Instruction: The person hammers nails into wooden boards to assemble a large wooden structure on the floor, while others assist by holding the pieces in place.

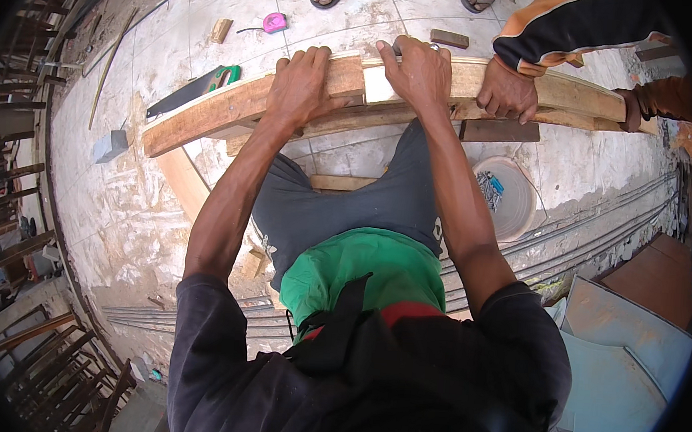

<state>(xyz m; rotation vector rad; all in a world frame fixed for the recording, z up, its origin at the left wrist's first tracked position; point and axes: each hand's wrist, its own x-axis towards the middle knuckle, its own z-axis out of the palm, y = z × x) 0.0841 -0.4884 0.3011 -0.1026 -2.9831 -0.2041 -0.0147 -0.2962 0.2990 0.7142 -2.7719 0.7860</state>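
Two long wooden beams meet end to end in front of me: a left wooden beam (208, 118) and a right wooden beam (579, 97), whose pale cut end shows at the joint. My left hand (301, 84) is closed over the left beam's top edge, its thumb along the near face. Just right of the joint, my right hand (418, 73) grips the right beam from above; a small shiny bit shows by its fingers, too small to name. A co-worker's hand (507, 91) holds the right beam farther along, and another hand (630, 110) is at its far right end.
A handsaw (190, 93) with a green handle lies behind the left beam. Beyond are a pink tape measure (274, 23) and wood offcuts (450, 39). A bucket (515, 212) of nails stands right of my leg, near metal rods (587, 217). A grey block (110, 147) sits left.
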